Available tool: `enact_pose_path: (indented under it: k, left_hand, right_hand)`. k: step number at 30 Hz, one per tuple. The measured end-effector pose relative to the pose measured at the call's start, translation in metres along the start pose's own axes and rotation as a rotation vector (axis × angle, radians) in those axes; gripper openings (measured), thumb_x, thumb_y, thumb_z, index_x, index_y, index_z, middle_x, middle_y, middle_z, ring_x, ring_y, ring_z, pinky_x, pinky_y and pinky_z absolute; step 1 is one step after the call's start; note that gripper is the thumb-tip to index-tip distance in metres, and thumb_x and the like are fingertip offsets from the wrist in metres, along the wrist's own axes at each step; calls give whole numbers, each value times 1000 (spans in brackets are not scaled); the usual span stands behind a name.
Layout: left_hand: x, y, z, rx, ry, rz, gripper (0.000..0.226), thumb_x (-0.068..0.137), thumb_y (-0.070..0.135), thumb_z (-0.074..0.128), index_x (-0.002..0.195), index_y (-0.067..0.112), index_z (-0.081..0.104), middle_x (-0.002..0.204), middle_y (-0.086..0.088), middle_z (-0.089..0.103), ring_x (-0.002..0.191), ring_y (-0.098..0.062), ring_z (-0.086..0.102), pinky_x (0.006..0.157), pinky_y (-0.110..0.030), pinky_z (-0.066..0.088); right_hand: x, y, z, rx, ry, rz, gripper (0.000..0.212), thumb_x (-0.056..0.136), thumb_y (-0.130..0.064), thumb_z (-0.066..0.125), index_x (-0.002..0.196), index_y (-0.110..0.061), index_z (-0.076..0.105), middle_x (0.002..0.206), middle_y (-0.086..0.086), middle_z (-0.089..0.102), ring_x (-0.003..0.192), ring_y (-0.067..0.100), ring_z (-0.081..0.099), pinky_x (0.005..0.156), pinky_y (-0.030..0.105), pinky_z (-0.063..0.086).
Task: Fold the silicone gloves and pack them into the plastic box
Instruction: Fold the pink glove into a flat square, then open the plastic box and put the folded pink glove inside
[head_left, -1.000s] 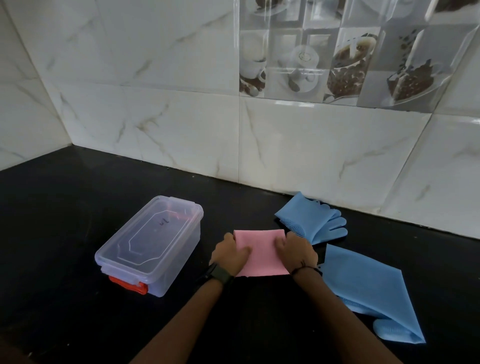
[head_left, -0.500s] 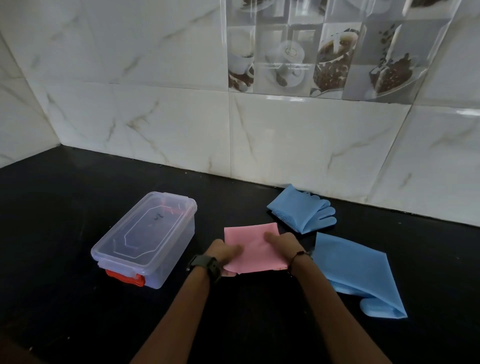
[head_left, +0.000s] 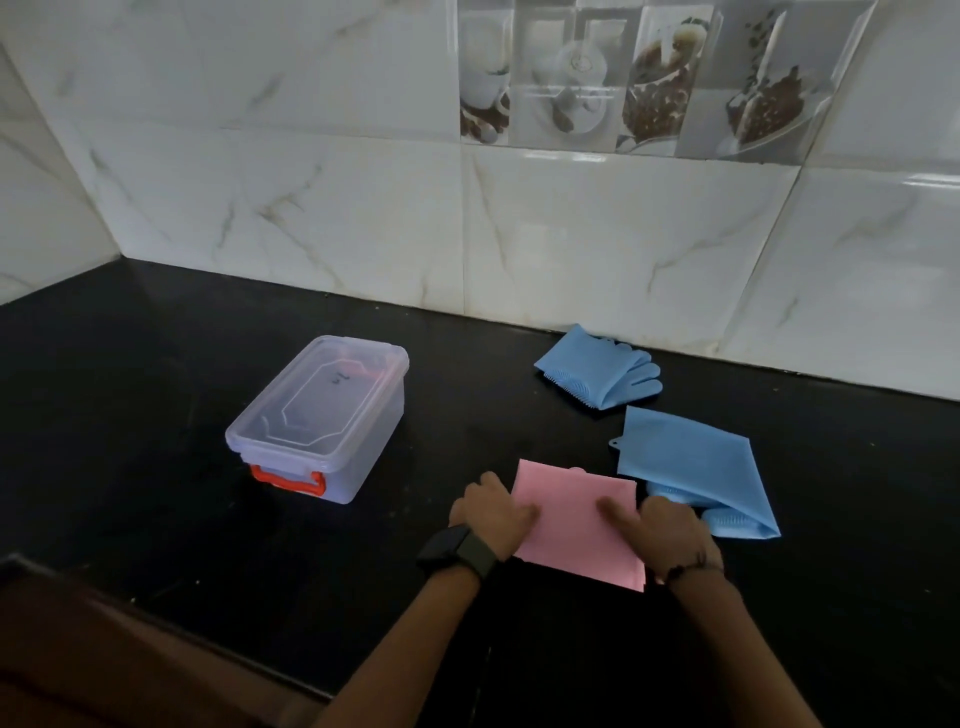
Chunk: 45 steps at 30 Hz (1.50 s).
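Observation:
A pink silicone glove, folded into a flat rectangle, lies on the black counter in front of me. My left hand grips its left edge and my right hand grips its right edge, thumbs on top. To its right lies a folded blue glove with bristles showing under its lower edge. A second blue glove lies folded near the wall. The clear plastic box stands to the left with its lid shut and a red latch at the front.
White marble-look tiled walls meet the counter at the back and left. A brown wooden edge runs along the counter's front left.
The pink glove and both hands have drawn nearer to me, away from the far blue glove. The camera has tilted, so the scene sits farther right in view.

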<state>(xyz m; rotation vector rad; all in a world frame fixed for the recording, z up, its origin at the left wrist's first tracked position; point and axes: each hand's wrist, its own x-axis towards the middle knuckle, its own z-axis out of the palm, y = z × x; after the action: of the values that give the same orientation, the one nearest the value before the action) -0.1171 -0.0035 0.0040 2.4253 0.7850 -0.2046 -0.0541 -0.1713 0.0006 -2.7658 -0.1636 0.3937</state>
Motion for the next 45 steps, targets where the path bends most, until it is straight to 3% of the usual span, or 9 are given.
enact_pose_path:
  k: [5, 10, 13, 16, 18, 23, 34, 41, 45]
  left_hand:
    - [-9, -41, -67, -429, 483, 47, 23, 88, 31, 58, 99, 11, 56, 99, -10, 59, 80, -12, 52, 69, -23, 41]
    - [-14, -98, -124, -875, 906, -200, 30, 86, 16, 62, 113, 5, 55, 116, -13, 59, 96, -19, 55, 83, -33, 50]
    - [-9, -122, -128, -1141, 867, -383, 36, 85, 14, 63, 117, 2, 51, 120, -15, 58, 102, -26, 58, 90, -40, 51]
    - [-2, -129, -119, -1428, 734, -526, 35, 85, 11, 62, 118, 2, 55, 113, -13, 62, 100, -27, 59, 87, -38, 48]
    - [4, -127, -110, -1523, 634, -555, 32, 84, 9, 63, 115, 0, 59, 110, -18, 65, 100, -30, 61, 87, -41, 49]
    - [15, -119, -102, -1322, 592, -571, 43, 80, 9, 65, 119, -2, 54, 111, -22, 64, 102, -36, 62, 90, -42, 52]
    - [19, -126, -153, -344, 454, -400, 23, 89, 13, 54, 101, -5, 62, 107, -21, 66, 98, -35, 65, 80, -36, 53]
    - [19, -119, -169, -463, 293, -354, 28, 82, 7, 59, 108, -6, 58, 98, -18, 61, 102, -34, 61, 89, -39, 51]
    - [21, -117, -169, -409, 306, -337, 23, 85, 7, 57, 105, -4, 57, 86, -13, 54, 88, -29, 56, 75, -35, 46]
  right_hand:
    - [14, -62, -47, -63, 185, -310, 50, 87, -56, 45, 55, -18, 38, 55, -2, 40, 51, 10, 39, 48, 23, 30]
    - [51, -205, -49, 113, 37, -614, 43, 87, -45, 49, 79, -5, 62, 71, 6, 54, 73, 25, 55, 72, 39, 48]
    - [66, -275, -31, 65, -55, -695, 38, 86, -43, 48, 60, -14, 48, 62, 5, 47, 67, 22, 45, 53, 30, 33]
    - [84, -312, -10, -39, -107, -694, 42, 89, -39, 47, 102, -2, 60, 103, 19, 63, 85, 22, 51, 66, 26, 35]
    - [95, -322, 1, -123, -148, -708, 31, 90, -32, 45, 86, -5, 60, 91, 15, 62, 86, 26, 57, 61, 24, 37]
    - [112, -319, 10, -198, -115, -687, 34, 85, -15, 44, 52, -15, 36, 55, 2, 40, 47, 16, 38, 43, 23, 28]
    - [62, -188, -23, 160, -352, -340, 23, 79, -26, 67, 82, -5, 58, 61, 9, 61, 49, 15, 58, 41, 21, 48]
    - [51, -179, -21, 439, -378, -180, 25, 83, -27, 64, 84, -6, 50, 55, 5, 46, 41, 10, 36, 38, 18, 33]
    - [48, -179, -25, 500, -397, -147, 24, 83, -24, 65, 77, -8, 47, 53, 4, 43, 40, 10, 35, 33, 15, 32]
